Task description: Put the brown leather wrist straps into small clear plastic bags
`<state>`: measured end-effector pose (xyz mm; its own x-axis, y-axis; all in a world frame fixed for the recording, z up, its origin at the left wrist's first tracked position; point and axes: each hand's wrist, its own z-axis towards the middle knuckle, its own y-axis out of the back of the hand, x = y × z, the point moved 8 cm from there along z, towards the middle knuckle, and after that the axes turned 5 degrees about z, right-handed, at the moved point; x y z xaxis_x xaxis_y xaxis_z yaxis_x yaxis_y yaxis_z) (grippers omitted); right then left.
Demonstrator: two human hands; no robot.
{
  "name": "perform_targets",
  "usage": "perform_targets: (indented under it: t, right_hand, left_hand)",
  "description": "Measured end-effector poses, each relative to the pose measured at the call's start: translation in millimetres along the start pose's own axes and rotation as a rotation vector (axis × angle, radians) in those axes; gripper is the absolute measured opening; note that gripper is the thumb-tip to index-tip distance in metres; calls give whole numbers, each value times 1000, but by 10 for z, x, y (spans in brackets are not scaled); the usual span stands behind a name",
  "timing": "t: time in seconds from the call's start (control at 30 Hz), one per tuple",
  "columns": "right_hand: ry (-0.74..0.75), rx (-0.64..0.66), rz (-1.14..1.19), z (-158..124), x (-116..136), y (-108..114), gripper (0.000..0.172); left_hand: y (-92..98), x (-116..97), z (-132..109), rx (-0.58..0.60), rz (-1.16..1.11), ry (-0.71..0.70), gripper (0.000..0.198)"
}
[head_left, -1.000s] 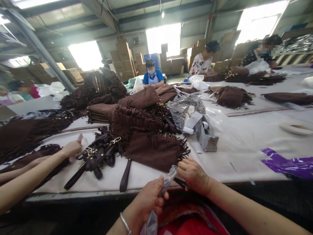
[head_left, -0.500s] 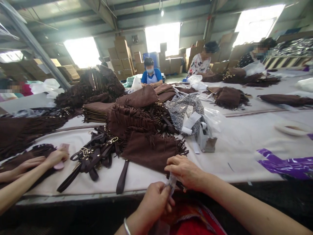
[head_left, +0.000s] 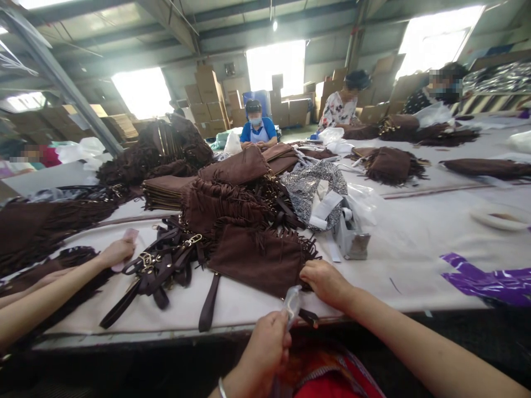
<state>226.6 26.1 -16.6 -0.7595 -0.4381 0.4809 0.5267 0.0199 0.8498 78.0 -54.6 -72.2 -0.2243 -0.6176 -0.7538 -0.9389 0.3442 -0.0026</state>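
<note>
My left hand (head_left: 269,338), below the table's front edge, is closed around a clear plastic wrap (head_left: 292,304) whose upper end sticks out above the fingers. My right hand (head_left: 326,281) is at the lower right corner of a brown fringed pouch (head_left: 257,257), its fingers closed on that corner. The pouch lies flat at the front of the table, with a dark wrist strap (head_left: 209,303) hanging from its left side. A small dark strap end (head_left: 309,318) with a metal tip shows just below my right hand.
Brown pouches (head_left: 226,204) are piled behind, with loose straps (head_left: 160,271) at left. A patterned bag (head_left: 313,190), a tape dispenser (head_left: 352,243), purple plastic (head_left: 489,279) and a tape roll (head_left: 500,216) lie rightward. A neighbour's hand (head_left: 120,251) holds a pink comb-like piece. People sit opposite.
My right hand has left the plastic wrap and moved right onto the pouch's corner. My left hand keeps the wrap. The neighbour's hand with the pink piece has moved up and right.
</note>
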Motion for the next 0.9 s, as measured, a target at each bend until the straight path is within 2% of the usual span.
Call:
perform_targets:
  t: [0.07,0.13,0.23,0.3,0.43,0.6,0.67,0.73,0.8,0.9]
  right_hand:
    - [24,-32,36,-81,59,128,20]
    - [111,-13,89,-176,250,190,18]
    - [250,82,121,-290,573,113,16]
    - [280,102,116,-308,676,31,12]
    - [265,103,126,-252,662,-98,14]
    - [184,213,169,-158,582,-170,13]
    - [148,261,199,-113,574,-163,17]
    - [149,312,215,-73,597,-162,25]
    - [195,350,194,-49,642,-173,21]
    - [278,333,117,-49,695,-193,9]
  left_hand:
    - [33,16,31,-14,-41,13,37]
    - [54,35,67,-23,-92,33,35]
    - [51,62,98,-23,-153,97,30]
    - [36,73,94,-8,-170,142,27]
    - [50,23,72,15,-71,73,26]
    - [138,-263,-23,-129,337,-279,33]
    - [110,-362,-73,-142,431,-363,32]
    - [73,-387,-86,-114,446,-364,33]
    - [55,-373,-74,-98,446,-340,32]
    - [50,-200,-10,-43,348,-164,30]
